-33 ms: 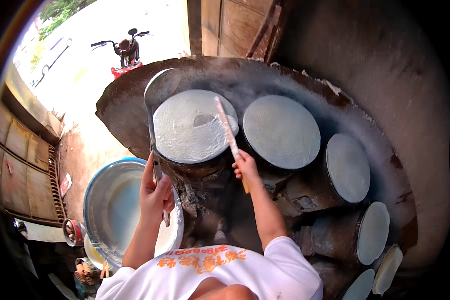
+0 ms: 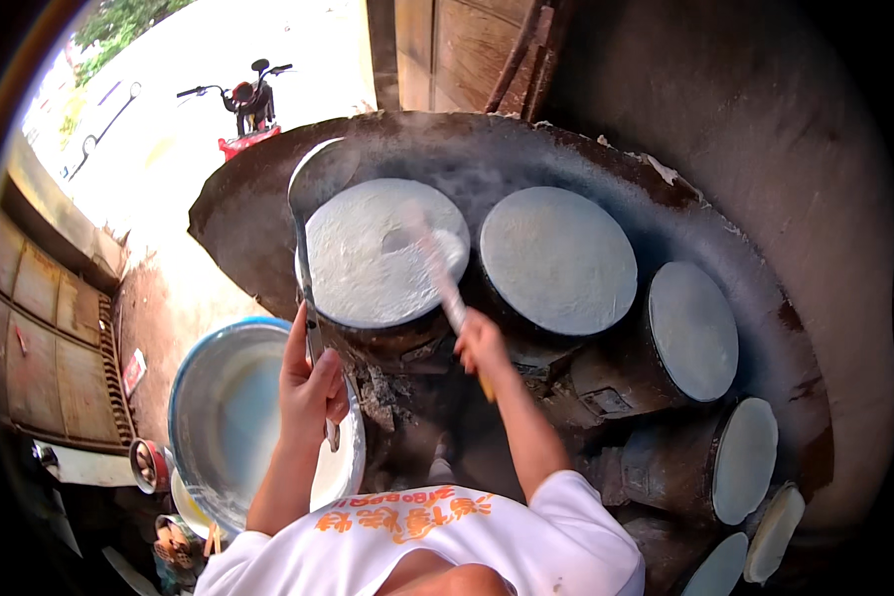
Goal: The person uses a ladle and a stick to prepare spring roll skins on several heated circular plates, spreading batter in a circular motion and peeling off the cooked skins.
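Batter [image 2: 343, 278] lay on the round griddle [image 2: 379, 342] at upper centre; your right hand [image 2: 482, 343] gripped the spreader [image 2: 449, 298], apparently mid-spread, your left hand [image 2: 314, 387] the ladle [image 2: 303, 256]. The bare patch [image 2: 395, 239] likely called for a covering stroke.

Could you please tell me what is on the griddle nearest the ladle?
A white batter-like layer coats it, with a greyish patch; the stick in the right hand hides part; what lies beneath is hidden.
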The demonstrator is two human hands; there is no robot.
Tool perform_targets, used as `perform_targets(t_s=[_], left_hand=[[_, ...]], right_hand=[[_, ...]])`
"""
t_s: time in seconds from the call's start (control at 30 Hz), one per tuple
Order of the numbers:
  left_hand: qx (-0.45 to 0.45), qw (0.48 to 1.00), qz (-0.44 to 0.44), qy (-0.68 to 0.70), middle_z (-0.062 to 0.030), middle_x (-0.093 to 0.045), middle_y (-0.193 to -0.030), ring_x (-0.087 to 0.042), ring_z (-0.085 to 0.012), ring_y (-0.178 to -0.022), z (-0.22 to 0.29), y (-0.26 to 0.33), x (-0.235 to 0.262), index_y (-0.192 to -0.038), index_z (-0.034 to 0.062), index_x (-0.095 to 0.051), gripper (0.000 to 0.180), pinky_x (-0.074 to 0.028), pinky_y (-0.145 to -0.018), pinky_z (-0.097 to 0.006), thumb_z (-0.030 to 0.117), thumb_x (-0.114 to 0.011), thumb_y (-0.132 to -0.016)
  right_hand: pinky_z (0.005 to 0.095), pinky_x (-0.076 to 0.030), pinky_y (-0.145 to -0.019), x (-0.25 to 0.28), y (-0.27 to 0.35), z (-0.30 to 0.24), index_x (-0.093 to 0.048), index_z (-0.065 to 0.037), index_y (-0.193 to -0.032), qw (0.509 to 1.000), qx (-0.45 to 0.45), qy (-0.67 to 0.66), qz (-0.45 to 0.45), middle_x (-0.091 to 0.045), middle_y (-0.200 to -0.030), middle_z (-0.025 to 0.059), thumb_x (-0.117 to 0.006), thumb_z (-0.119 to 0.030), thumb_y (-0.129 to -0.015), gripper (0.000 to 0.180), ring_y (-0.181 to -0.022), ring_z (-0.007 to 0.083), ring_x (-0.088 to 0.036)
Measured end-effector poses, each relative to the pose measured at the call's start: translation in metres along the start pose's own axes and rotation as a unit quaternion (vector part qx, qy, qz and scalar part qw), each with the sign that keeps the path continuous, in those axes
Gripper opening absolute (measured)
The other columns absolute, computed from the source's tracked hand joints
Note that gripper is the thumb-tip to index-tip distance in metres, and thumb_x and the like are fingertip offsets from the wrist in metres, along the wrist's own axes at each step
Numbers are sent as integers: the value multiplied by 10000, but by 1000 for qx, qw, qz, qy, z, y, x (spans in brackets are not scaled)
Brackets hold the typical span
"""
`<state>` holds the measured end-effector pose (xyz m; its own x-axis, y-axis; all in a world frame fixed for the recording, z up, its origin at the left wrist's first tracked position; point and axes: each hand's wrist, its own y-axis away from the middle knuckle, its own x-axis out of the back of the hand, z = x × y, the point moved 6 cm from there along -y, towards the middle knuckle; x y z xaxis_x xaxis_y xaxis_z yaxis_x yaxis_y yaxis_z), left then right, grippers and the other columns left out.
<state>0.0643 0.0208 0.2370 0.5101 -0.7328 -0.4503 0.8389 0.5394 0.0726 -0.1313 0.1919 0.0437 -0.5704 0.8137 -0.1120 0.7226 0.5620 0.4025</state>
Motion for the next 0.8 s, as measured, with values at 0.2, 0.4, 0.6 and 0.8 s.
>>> perform_targets(t_s=[0.2,0.4,0.6,0.8], left_hand=[[43,998,6,-34,39,-304,-542,-282,-43,-382,-26,-30,-46,-1485,222,-164,643,-272,-337,-208,86,-494,-951],[39,999,-15,-35,34,-321,-550,-296,-50,-374,-41,-41,-58,-1481,234,-186,634,-280,-332,-216,75,-491,-948],[113,990,11,-87,36,-318,-554,-306,-48,-395,-42,-78,-48,-1479,248,-192,633,-269,-342,-211,96,-502,-949],[180,974,-43,131,34,-319,-604,-286,-50,-397,-47,-100,-42,-1452,347,-238,574,-258,-351,-212,160,-477,-965]], right_hand=[[367,-461,-488,52,-2,0,-545,-132,-1239,917,245,264,173,-611,-663,132,-496,-143,-921,322,-522,270,-556],[483,-507,-759,26,-112,-97,-502,-118,-1231,825,160,484,245,-521,-1110,263,-381,-232,-939,336,-875,422,-611],[495,-498,-686,12,-54,-64,-504,-122,-1274,841,157,467,223,-495,-988,201,-451,-112,-887,391,-793,401,-603],[465,-505,-631,7,-53,-78,-488,-114,-1275,803,258,502,193,-495,-1012,186,-409,-126,-918,366,-683,384,-596]])
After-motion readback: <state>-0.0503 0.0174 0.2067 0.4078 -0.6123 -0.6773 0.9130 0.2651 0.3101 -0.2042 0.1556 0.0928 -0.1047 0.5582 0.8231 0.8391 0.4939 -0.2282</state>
